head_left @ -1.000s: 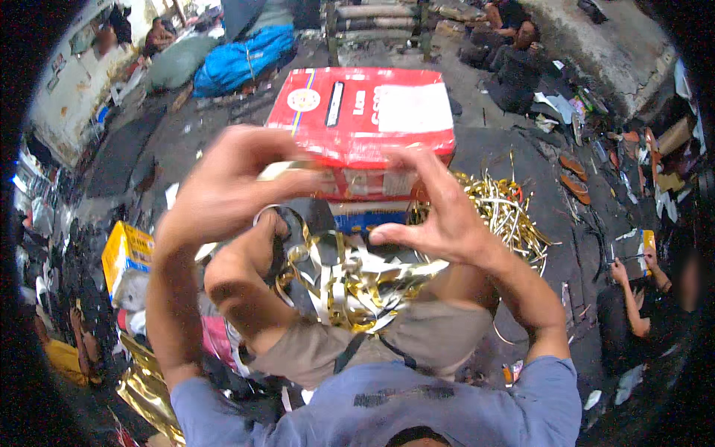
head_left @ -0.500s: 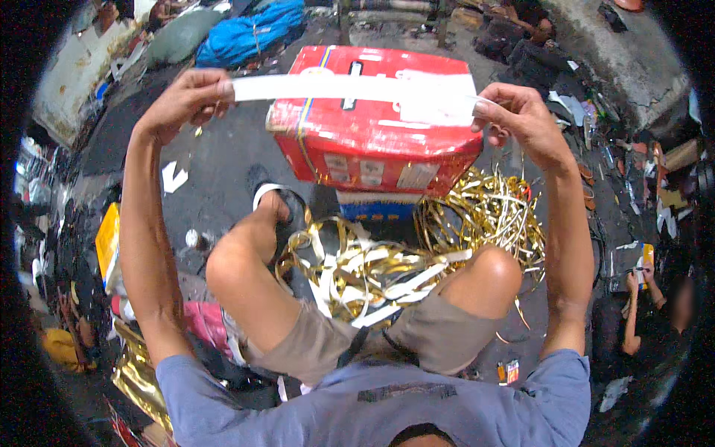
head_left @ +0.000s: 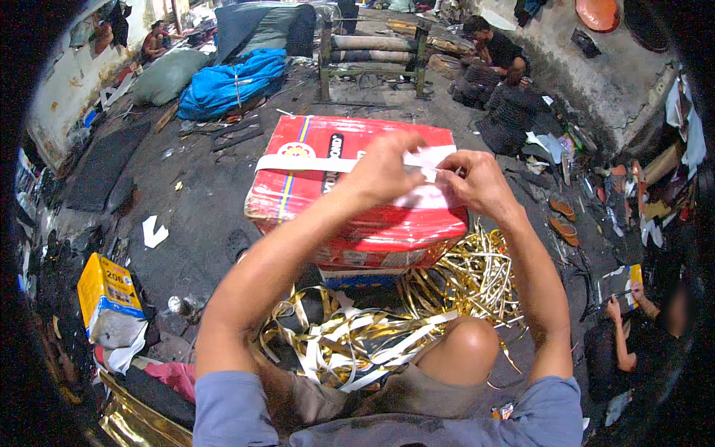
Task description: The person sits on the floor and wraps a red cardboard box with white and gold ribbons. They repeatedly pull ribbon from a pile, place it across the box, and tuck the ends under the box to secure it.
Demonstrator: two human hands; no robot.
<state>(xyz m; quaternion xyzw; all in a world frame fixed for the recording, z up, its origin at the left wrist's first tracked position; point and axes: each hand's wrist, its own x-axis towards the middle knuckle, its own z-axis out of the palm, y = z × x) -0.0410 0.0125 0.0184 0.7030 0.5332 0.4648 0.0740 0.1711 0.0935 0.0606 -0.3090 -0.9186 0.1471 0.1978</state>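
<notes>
In the head view, a narrow white strip (head_left: pixel 298 163) lies across a red cardboard box (head_left: pixel 395 225), its right end pinched between the thumb and fingertips of the right hand (head_left: pixel 480 179), while the blurred left hand (head_left: pixel 381 171) arches over it, fingers loosely parted, contact unclear.

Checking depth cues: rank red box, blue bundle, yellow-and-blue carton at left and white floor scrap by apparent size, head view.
1. Red box
2. Blue bundle and yellow-and-blue carton: too alike to rank; the bundle lies farther off
3. White floor scrap
</notes>
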